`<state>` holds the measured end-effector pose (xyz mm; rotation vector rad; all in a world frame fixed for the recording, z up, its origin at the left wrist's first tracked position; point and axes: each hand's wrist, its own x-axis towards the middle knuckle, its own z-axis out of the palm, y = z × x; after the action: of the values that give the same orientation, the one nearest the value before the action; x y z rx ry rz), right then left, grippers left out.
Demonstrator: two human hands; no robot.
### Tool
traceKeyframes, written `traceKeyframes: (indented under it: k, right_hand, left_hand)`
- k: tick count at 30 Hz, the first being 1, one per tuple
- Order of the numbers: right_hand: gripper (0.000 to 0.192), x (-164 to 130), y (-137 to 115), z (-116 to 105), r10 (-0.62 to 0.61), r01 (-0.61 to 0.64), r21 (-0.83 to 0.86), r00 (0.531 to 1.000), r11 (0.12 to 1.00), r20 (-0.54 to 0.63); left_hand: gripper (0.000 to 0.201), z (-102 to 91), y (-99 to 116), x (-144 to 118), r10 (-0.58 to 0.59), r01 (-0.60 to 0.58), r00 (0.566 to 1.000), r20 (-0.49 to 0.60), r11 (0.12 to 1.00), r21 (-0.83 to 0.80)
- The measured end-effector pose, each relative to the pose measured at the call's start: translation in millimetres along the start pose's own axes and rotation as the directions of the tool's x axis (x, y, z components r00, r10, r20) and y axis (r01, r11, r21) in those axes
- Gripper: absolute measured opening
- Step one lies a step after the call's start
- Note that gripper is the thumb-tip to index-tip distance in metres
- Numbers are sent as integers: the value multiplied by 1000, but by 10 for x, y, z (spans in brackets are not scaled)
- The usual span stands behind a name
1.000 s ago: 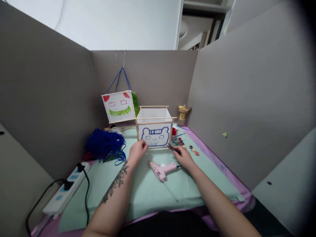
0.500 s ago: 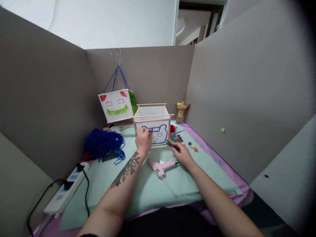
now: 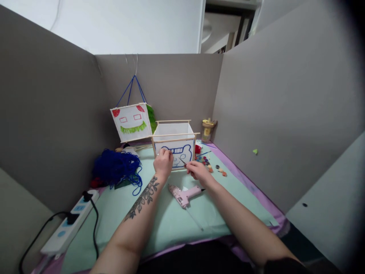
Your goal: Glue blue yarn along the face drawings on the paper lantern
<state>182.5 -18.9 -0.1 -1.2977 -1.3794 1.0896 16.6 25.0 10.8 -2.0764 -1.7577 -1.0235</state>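
Note:
A white paper box lantern with a wooden stick frame (image 3: pixel 173 136) stands on the table, open at the top, a blue line-drawn bear face on its front. My left hand (image 3: pixel 163 161) is closed in a pinch just before the left part of that face; what its fingertips hold is too small to make out. Small scissors with pointed blades (image 3: pixel 182 161) are in my right hand (image 3: pixel 199 171), which is closed around their dark handle. Their tip points left, in front of the drawing. A pink glue gun (image 3: pixel 184 196) lies below both hands with a glue stick behind it.
A finished lantern (image 3: pixel 131 123) hangs by blue cords at the back left. Blue yarn (image 3: pixel 115 167) is heaped at left, near a power strip (image 3: pixel 71 222). Colourful buttons (image 3: pixel 202 160) and a yellow-topped jar (image 3: pixel 207 131) stand at right. Grey panels (image 3: pixel 159 87) enclose the table.
My right hand has moved left with the scissors, bringing their tip in front of the bear face and closer to my left hand. The left hand stays pinched by the panel.

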Motion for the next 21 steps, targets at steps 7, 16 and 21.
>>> traceKeyframes:
  k: [7,16,21]
  right_hand:
    - [18,215,-280,167,316,-346,287,937,893,148]
    - [18,284,-310,171,286,-307,254,951,917,116]
    - [17,332,-265,176,276,-290,232,957,929,89]
  left_hand:
    - [22,-14,-29,-38,5,-5,1000,-6,1000,-25]
    - [23,-14,-20,-62,-8,11,999,44,999,-49]
    - [24,-37,-3,-63,-8,9,995,95,1000,-16]
